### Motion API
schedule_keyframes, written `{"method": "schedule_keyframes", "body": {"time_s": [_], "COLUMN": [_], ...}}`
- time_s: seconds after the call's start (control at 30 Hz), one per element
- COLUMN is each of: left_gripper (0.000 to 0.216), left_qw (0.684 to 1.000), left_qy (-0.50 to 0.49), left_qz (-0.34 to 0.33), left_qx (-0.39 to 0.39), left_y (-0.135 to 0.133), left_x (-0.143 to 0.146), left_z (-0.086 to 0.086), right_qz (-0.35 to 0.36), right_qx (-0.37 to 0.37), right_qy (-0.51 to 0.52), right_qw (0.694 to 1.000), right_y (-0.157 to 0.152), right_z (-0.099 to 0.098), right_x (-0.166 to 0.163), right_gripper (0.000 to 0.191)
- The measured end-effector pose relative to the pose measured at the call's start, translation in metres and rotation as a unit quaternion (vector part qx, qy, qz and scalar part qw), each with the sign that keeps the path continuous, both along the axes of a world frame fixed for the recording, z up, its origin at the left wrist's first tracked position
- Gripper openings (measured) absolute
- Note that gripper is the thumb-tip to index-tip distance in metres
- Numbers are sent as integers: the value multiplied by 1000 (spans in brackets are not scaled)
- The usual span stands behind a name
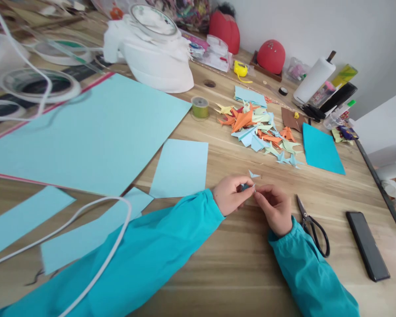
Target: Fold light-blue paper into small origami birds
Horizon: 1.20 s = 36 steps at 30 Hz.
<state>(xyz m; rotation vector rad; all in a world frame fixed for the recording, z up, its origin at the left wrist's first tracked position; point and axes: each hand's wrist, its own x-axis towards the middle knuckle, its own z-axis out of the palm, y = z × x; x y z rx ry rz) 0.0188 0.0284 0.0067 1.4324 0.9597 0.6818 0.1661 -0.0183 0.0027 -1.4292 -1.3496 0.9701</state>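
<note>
Both my hands meet low on the wooden table [237, 264], pinching one small folded piece of light blue paper [252, 175] whose pointed tip sticks up between them. My left hand [230, 195] is closed on its left side, my right hand [274, 208] closed on its right side. Both arms wear teal sleeves. A light blue paper square [181, 167] lies just left of my hands. Beyond them sits a pile of small folded paper figures [260, 130] in orange, blue, green and yellow.
Black scissors [312, 226] and a dark phone [367, 245] lie right of my hands. A big light blue sheet [86, 132], cut strips [23, 218], a white cord [95, 229], a teal sheet [320, 149], a green thread spool [199, 107], tape rolls and clutter fill the table's far side.
</note>
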Motion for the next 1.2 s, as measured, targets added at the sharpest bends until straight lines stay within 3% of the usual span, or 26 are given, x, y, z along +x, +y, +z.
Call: {"method": "schedule_keyframes", "body": {"time_s": [0.2,0.53,0.93,1.2], "left_gripper": [20,11,15,18], "left_qw": [1000,996,995,998], "left_qy": [15,5,-24,-30], "left_qz": [-3,14,20,14], "left_qx": [4,91,92,53], "left_y": [0,-1,-3,-2], "left_x": [-1,-2,-1,-1], "left_z": [-1,-1,0,2], "right_qz": [1,20,14,24], "right_qx": [-21,-31,-54,-44], "right_qy": [4,37,85,47], "right_qw": [1000,999,995,998], "right_y": [0,0,1,3], "right_z": [0,5,4,6], "right_x": [1,2,3,2], "right_gripper": [19,21,27,26]}}
